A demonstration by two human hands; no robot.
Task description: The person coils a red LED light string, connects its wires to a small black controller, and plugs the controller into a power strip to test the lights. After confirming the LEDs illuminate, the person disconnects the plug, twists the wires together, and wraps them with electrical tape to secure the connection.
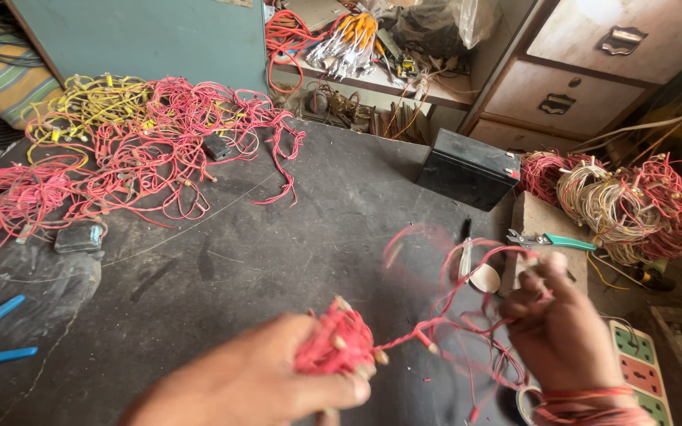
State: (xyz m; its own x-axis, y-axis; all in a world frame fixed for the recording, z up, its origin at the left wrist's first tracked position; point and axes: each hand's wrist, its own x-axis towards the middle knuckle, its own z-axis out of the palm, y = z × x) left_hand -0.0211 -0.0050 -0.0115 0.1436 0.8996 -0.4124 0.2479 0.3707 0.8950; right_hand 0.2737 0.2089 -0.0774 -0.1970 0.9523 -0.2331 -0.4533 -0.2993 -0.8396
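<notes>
Left hand (270, 386) clutches red wire bundle (333, 343); loose strand blurred.

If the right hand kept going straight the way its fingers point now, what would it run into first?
Probably the green-handled pliers lying just beyond the right hand, whose fingers pinch a red wire; the wire coils lie further on. Depth is hard to judge.

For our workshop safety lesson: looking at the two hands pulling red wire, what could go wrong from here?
1. The thin red wire strand, stretched between the left hand with its red wire bundle and the right hand, might knot or snap.
2. Its blurred loose loops could catch the green-handled pliers nearby and drag them.
</notes>
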